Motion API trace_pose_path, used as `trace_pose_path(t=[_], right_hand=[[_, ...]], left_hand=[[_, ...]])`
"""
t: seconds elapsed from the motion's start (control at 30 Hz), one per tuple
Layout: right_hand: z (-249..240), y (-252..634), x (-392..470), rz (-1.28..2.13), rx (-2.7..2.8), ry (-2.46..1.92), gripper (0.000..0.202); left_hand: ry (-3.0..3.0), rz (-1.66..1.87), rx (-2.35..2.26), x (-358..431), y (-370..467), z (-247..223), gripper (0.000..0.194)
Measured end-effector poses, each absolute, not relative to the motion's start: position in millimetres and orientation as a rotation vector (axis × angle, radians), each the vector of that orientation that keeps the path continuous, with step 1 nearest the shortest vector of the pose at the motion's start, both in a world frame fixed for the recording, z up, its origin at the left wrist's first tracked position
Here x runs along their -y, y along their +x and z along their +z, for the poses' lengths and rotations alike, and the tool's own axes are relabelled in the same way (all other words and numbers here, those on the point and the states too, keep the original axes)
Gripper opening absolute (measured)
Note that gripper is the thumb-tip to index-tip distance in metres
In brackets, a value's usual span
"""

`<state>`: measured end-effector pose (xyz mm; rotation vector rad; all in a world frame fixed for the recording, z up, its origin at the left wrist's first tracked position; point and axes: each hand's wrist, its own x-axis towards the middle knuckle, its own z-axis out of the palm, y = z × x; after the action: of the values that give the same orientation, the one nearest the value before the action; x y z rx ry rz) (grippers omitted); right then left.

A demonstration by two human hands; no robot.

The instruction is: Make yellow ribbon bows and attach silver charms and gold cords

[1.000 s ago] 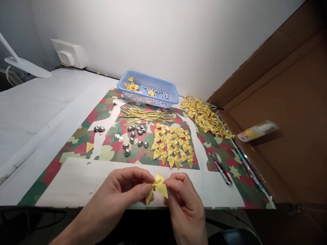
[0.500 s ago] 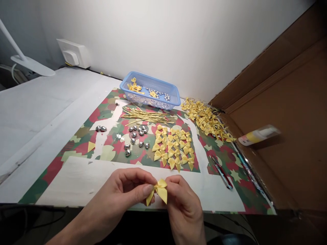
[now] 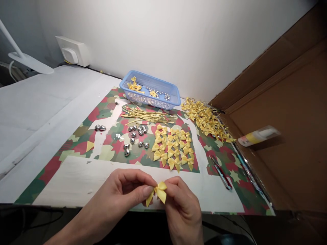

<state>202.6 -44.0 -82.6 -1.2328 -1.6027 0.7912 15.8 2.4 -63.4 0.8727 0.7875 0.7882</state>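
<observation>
A yellow ribbon bow (image 3: 160, 193) is held between my two hands at the table's front edge. My left hand (image 3: 127, 190) pinches its left loop between thumb and forefinger. The curled fingers of my right hand (image 3: 182, 200) close at the bow's right side; the fingertips behind it are hidden. Beyond my hands lie yellow bows (image 3: 173, 153) in three columns. Left of them are several silver jingle bells (image 3: 133, 134), with a pair of bells (image 3: 100, 127) farther left. A bundle of gold ties (image 3: 146, 115) lies behind the bells.
A blue basket (image 3: 150, 98) with bows and bells stands against the wall. To its right is a heap of tied bows (image 3: 204, 117). Tweezers (image 3: 221, 173) lie at right, near a small bottle (image 3: 259, 136) by the cardboard (image 3: 286, 112). A lamp base (image 3: 32, 63) sits at left.
Both hands keep hold of the bow at almost the same spot. The bow has shifted slightly down and left. The things on the table lie as before.
</observation>
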Motion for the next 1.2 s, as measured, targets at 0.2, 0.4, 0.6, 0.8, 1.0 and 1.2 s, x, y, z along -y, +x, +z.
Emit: trace_pose_path(t=[0.2,0.4,0.6,0.8,1.0,1.2], right_hand=[[-84.6,199.4,45.9,0.776,1.576,-1.238,0.028],[-86.7,197.5,46.9,0.781,1.534,-1.243,0.027],[-83.9,200.0,43.6,0.76,1.594,-1.214,0.03],[-82.8,201.4,43.8,0.755,1.636,-1.219,0.032],[-81.3,200.8,43.7,0.758,1.633,-1.224,0.032],[-82.4,198.7,44.6,0.769,1.582,-1.265,0.032]], left_hand=[[0.896,0.78,-0.795,-2.3,16.6,-61.5,0.01],[0.902,0.753,-0.78,-2.6,15.3,-63.8,0.011],[0.861,0.757,-0.774,-4.3,14.6,-63.4,0.012],[0.875,0.762,-0.785,-3.5,14.8,-60.4,0.011],[0.89,0.766,-0.787,-4.1,15.7,-62.5,0.012],[0.935,0.782,-0.804,-1.4,15.2,-63.5,0.011]])
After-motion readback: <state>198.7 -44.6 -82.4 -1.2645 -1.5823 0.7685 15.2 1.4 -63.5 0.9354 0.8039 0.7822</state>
